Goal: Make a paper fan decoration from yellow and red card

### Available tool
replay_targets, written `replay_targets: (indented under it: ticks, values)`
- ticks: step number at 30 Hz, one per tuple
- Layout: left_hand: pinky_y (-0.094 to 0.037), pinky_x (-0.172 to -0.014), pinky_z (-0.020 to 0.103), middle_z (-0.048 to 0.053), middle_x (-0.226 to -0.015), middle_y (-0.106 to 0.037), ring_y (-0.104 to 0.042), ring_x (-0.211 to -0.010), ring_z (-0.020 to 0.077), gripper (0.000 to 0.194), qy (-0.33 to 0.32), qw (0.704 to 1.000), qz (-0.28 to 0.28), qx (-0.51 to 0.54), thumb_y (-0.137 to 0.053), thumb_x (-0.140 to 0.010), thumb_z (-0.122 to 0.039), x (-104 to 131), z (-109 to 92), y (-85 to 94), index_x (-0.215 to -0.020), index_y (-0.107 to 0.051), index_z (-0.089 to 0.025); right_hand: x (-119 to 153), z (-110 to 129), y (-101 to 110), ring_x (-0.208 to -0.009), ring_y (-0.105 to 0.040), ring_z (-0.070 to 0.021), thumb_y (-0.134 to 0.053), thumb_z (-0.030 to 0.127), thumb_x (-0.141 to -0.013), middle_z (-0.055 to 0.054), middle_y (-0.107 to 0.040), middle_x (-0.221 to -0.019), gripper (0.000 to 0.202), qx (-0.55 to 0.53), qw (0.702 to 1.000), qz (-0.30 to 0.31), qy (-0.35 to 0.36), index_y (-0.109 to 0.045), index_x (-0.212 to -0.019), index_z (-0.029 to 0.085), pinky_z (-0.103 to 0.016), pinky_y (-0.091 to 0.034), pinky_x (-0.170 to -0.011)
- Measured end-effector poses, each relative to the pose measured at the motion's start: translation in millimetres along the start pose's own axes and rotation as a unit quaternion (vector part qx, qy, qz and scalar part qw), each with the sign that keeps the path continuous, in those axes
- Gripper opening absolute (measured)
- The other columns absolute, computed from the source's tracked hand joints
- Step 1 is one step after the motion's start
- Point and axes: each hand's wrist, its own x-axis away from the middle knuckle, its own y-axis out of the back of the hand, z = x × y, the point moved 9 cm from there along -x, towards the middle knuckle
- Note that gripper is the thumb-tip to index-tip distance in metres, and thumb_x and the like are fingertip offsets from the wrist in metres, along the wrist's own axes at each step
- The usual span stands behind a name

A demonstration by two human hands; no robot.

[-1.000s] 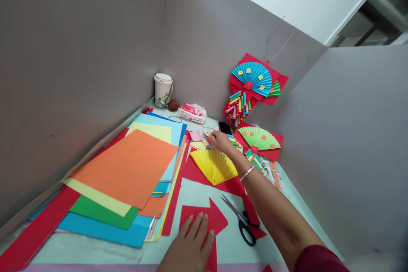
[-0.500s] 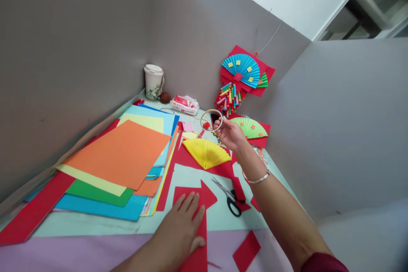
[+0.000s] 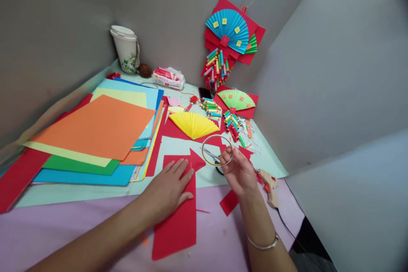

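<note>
My left hand (image 3: 170, 189) lies flat, fingers spread, on a red sheet of paper (image 3: 178, 231) at the front of the table. Raised above the table, my right hand (image 3: 240, 170) pinches a thin ring (image 3: 203, 153) between thumb and fingers. Seen partly through the ring, scissors (image 3: 219, 171) lie on the table, partly hidden by it and the hand. A yellow folded paper fan (image 3: 194, 125) rests on red paper just beyond. Below the right hand lies a small red paper piece (image 3: 228, 203).
Stacked coloured paper (image 3: 95, 125) fills the left side. Behind stand a lidded cup (image 3: 126, 51) and a tissue pack (image 3: 168, 78). A decorated blue fan (image 3: 231, 29) hangs at the wall. A green fan (image 3: 236, 100) and paper rolls (image 3: 210, 108) lie right. A glue gun (image 3: 270, 185) trails its cord.
My right hand has drawn back toward me with the ring, from over the paper rolls to over the scissors. My left hand stays on the red paper. The view has tilted down.
</note>
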Motion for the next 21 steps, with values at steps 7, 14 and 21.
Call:
replay_targets:
  ticks: [7, 14, 21]
  values:
    - [-0.031, -0.113, 0.052, 0.019, -0.142, -0.054, -0.043, -0.136, 0.0352, 0.046, -0.013, 0.999, -0.047, 0.020, -0.059, -0.090, -0.036, 2, 2, 9.7, -0.131, -0.060, -0.015, 0, -10, 2, -0.064, -0.050, -0.0113, -0.067, 0.035, -0.084, 0.001, -0.051, -0.068, 0.017, -0.007, 1.000, 0.005, -0.002, -0.062, -0.083, 0.019, -0.020, -0.039, -0.053]
    - [-0.049, -0.096, 0.042, 0.010, -0.116, -0.071, -0.065, -0.108, 0.0268, 0.035, 0.161, 0.939, -0.081, 0.294, -0.049, -0.093, -0.040, -3, 36, 51.7, -0.113, -0.068, -0.019, 5, -20, -5, -0.063, -0.046, -0.0117, -0.066, 0.036, -0.083, 0.002, -0.046, -0.069, 0.019, -0.021, 0.999, 0.021, -0.028, -0.057, -0.079, 0.021, -0.022, -0.040, -0.055]
    - [-0.052, -0.083, 0.037, 0.005, -0.087, -0.075, -0.070, -0.082, 0.0204, 0.032, 0.245, 0.717, -0.002, 0.652, -0.073, -0.076, -0.040, -2, 46, 13.3, -0.097, -0.067, -0.017, 14, -29, -24, -0.059, -0.043, -0.0139, -0.063, 0.038, -0.084, 0.000, -0.049, -0.065, 0.018, 0.001, 0.994, 0.100, -0.036, -0.057, -0.080, 0.021, -0.025, -0.033, -0.052]
